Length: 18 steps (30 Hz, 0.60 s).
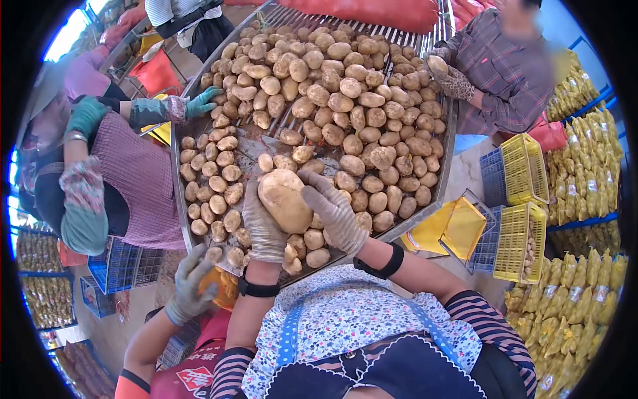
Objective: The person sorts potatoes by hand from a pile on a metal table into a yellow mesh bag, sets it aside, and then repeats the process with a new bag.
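Note:
A large pale potato is held up over the front part of the metal sorting table. My left hand, in a grey glove, is wrapped round its left side. On its right side my right hand, also gloved, touches it with bent fingers. Around and beyond my hands lie many loose potatoes; smaller ones are grouped on the left part of the table. Both wrists wear black bands.
A co-worker at the left rests a green glove on the table edge. Another at the upper right holds a potato. A third's gloved hand is close to my left forearm. Yellow crates and filled sacks stand right.

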Available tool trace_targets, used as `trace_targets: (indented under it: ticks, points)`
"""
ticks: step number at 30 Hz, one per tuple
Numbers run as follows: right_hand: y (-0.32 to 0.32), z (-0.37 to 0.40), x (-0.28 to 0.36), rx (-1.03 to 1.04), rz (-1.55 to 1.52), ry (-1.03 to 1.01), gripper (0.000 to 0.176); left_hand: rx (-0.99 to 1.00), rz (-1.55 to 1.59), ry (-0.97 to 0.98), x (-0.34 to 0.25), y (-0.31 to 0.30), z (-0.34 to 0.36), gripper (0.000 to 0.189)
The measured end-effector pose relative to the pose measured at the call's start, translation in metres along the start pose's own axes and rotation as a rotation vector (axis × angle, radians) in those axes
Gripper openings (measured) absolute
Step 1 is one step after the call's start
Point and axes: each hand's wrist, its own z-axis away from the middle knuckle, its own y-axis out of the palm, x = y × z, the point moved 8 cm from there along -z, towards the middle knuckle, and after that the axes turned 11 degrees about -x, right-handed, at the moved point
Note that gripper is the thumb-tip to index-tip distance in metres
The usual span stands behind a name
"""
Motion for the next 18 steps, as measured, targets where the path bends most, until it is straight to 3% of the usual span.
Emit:
trace_targets:
  ticks: [1,2,3,6,8,10,11,12,14,15,16,18]
  points:
    - [0.0,0.003,0.006,0.009,-0.004,-0.003,0.053,0.016,0.02,-0.051,0.005,0.012,0.005,0.038]
    - [0.004,0.005,0.02,0.029,0.126,-0.134,0.059,0.032,0.038,-0.104,0.01,0.021,0.012,0.038]
    - [0.007,0.008,0.032,0.047,0.255,-0.266,0.066,-0.033,-0.057,0.068,0.002,0.021,0.02,0.039]
    - [0.005,-0.002,0.031,0.039,0.409,-0.246,0.076,-0.043,-0.158,0.243,0.004,0.045,0.044,0.039]
    - [-0.008,-0.002,0.034,0.025,0.263,-0.196,0.066,-0.041,-0.095,0.209,0.014,0.052,0.049,0.04]
    - [-0.02,-0.009,0.028,0.087,0.183,-0.146,0.057,0.034,0.04,0.013,0.035,0.049,0.037,0.041]
    - [-0.031,-0.01,0.041,-0.003,0.076,-0.142,0.038,0.051,0.031,-0.009,0.038,0.06,0.047,0.04]
    - [-0.039,-0.012,0.047,-0.015,0.069,-0.152,0.038,0.064,0.02,-0.014,0.043,0.06,0.051,0.04]
    - [-0.057,-0.016,0.035,0.169,-0.012,0.181,0.038,-0.1,-0.279,0.318,0.037,0.047,0.056,0.043]
    - [-0.078,-0.014,0.041,0.082,-0.019,0.109,0.038,-0.128,-0.353,0.344,0.035,0.064,0.075,0.043]
    - [-0.08,-0.001,0.036,0.152,-0.065,0.057,0.044,-0.107,-0.429,0.357,0.036,0.097,0.101,0.042]
    - [-0.11,0.023,0.05,0.246,-0.202,0.008,0.053,0.123,-0.274,-0.028,0.089,0.165,0.148,0.029]
